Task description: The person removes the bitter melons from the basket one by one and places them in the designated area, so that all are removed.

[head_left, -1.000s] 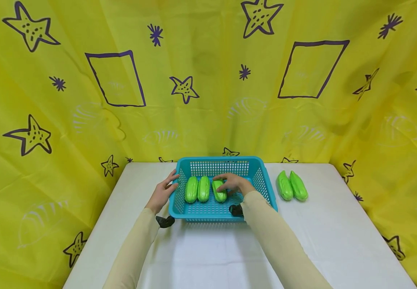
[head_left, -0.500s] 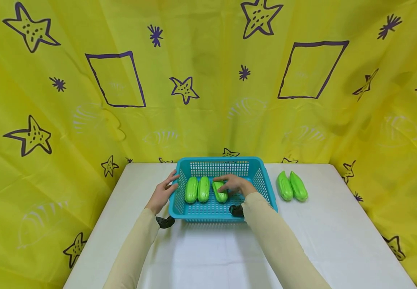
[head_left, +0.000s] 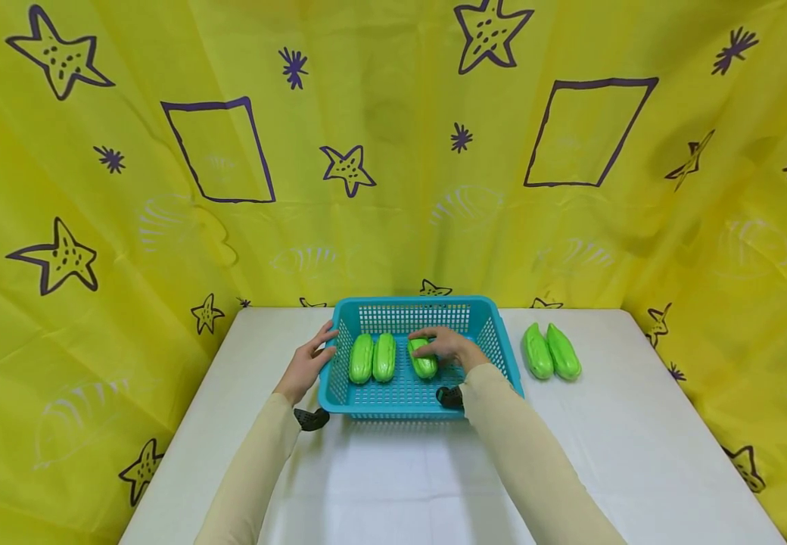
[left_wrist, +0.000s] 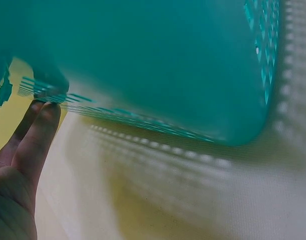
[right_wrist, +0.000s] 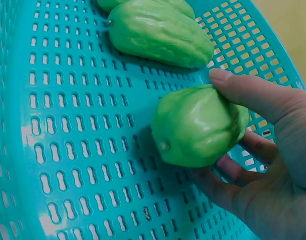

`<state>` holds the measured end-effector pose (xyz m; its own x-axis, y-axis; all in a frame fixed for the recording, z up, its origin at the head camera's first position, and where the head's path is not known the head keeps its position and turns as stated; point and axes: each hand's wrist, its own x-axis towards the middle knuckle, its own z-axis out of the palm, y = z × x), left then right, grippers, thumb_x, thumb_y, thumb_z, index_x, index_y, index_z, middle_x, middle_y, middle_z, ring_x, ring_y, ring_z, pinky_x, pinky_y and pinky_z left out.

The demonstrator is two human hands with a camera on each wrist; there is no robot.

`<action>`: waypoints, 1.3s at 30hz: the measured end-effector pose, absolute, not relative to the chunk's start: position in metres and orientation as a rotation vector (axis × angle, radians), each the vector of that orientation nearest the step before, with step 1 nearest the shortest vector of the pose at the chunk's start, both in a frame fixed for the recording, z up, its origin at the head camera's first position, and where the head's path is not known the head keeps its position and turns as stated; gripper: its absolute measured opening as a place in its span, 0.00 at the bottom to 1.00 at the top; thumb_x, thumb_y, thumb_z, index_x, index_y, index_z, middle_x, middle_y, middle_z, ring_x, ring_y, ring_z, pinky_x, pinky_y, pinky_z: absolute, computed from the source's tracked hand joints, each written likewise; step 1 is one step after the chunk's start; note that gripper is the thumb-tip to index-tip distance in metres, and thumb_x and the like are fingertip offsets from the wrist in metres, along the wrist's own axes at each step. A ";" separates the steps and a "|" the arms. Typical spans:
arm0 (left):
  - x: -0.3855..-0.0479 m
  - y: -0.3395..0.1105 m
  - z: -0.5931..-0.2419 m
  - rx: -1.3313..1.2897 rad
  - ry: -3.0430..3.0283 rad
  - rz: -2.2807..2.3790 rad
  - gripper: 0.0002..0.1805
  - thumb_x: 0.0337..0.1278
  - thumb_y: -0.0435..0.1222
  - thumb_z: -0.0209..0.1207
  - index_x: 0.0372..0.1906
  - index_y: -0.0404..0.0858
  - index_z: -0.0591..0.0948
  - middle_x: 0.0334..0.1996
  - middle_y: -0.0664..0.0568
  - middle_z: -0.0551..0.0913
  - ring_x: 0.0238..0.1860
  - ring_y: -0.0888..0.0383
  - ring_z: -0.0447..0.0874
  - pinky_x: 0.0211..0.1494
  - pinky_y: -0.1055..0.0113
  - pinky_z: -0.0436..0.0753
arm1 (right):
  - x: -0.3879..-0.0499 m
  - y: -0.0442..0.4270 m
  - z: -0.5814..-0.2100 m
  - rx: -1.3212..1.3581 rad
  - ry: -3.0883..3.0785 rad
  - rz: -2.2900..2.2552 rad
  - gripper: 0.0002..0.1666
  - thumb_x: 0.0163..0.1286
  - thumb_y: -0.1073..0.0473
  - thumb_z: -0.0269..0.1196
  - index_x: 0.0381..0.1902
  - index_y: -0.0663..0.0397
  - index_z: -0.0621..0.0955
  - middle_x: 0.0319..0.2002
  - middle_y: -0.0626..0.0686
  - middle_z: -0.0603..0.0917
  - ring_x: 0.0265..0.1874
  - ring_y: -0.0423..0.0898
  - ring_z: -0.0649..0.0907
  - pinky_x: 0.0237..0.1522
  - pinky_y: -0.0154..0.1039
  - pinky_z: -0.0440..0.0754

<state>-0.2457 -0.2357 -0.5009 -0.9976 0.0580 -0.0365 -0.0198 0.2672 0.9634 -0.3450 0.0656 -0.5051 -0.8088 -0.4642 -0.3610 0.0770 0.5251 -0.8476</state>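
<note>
Two hands (head_left: 303,369) (head_left: 448,347): left on basket (head_left: 393,408), right around green vegetable (right_wrist: 195,130)

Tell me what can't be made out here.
Head: part of the held green vegetable, behind the right hand.
Left wrist: inside of the basket, hidden by its outside.
Left wrist: part of the left hand, cut by the left edge.
Right wrist: most of the farther green vegetable, behind its neighbour and cut by the top edge.

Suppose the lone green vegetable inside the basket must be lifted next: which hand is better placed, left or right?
Likely the right hand: it grips that lone green vegetable. The left hand touches the left edge of the basket, with two other green vegetables between.
</note>
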 end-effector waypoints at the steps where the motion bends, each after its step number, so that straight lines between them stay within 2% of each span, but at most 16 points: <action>1: -0.248 -0.237 -0.506 0.038 2.459 1.863 0.25 0.73 0.36 0.51 0.72 0.39 0.67 0.77 0.61 0.51 0.73 0.38 0.57 0.70 0.46 0.64 | -0.345 0.066 -0.505 -0.308 2.205 -1.270 0.29 0.67 0.60 0.66 0.66 0.51 0.76 0.72 0.62 0.63 0.64 0.63 0.70 0.55 0.60 0.77; 3: -0.254 -0.239 -0.515 0.040 2.477 1.865 0.25 0.73 0.38 0.51 0.71 0.42 0.69 0.77 0.63 0.52 0.72 0.39 0.58 0.70 0.46 0.65 | -0.346 0.066 -0.504 -0.294 2.195 -1.281 0.29 0.67 0.58 0.66 0.66 0.51 0.75 0.71 0.62 0.64 0.64 0.62 0.71 0.55 0.60 0.77; 13: -0.255 -0.240 -0.517 0.038 2.503 1.855 0.25 0.73 0.38 0.52 0.71 0.41 0.69 0.76 0.63 0.53 0.73 0.41 0.57 0.70 0.47 0.65 | -0.349 0.066 -0.493 -0.344 2.194 -1.294 0.30 0.67 0.55 0.66 0.67 0.52 0.75 0.68 0.64 0.66 0.61 0.61 0.74 0.54 0.58 0.78; 21: -0.253 -0.238 -0.512 0.032 2.443 1.872 0.26 0.73 0.37 0.51 0.72 0.38 0.66 0.77 0.60 0.50 0.73 0.37 0.55 0.70 0.46 0.63 | -0.345 0.066 -0.479 -0.307 2.217 -1.364 0.30 0.67 0.55 0.66 0.66 0.52 0.75 0.67 0.64 0.67 0.56 0.59 0.78 0.51 0.56 0.80; 30: -0.236 -0.230 -0.482 0.045 2.435 1.842 0.26 0.73 0.33 0.50 0.72 0.33 0.64 0.78 0.54 0.49 0.73 0.36 0.53 0.71 0.47 0.63 | -0.339 0.074 -0.466 -0.333 2.225 -1.416 0.31 0.69 0.56 0.64 0.68 0.54 0.73 0.70 0.66 0.61 0.57 0.61 0.76 0.52 0.56 0.80; 35: -0.237 -0.230 -0.483 0.056 2.432 1.859 0.26 0.73 0.32 0.49 0.72 0.32 0.64 0.78 0.53 0.49 0.74 0.38 0.52 0.71 0.47 0.63 | -0.336 0.082 -0.455 -0.322 2.220 -1.498 0.31 0.71 0.55 0.63 0.70 0.54 0.70 0.71 0.66 0.58 0.61 0.62 0.74 0.55 0.57 0.78; 39: -0.243 -0.232 -0.493 0.063 2.428 1.881 0.26 0.73 0.33 0.49 0.72 0.33 0.65 0.78 0.54 0.49 0.74 0.37 0.52 0.71 0.46 0.62 | -0.334 0.091 -0.447 -0.321 2.208 -1.582 0.32 0.71 0.55 0.63 0.70 0.53 0.70 0.71 0.64 0.60 0.58 0.60 0.76 0.55 0.56 0.78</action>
<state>-0.2428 -0.2324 -0.4929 -0.9967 0.0753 -0.0298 -0.0100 0.2505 0.9681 -0.3337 0.0908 -0.4475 -0.8919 -0.4105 -0.1895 0.0474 0.3319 -0.9421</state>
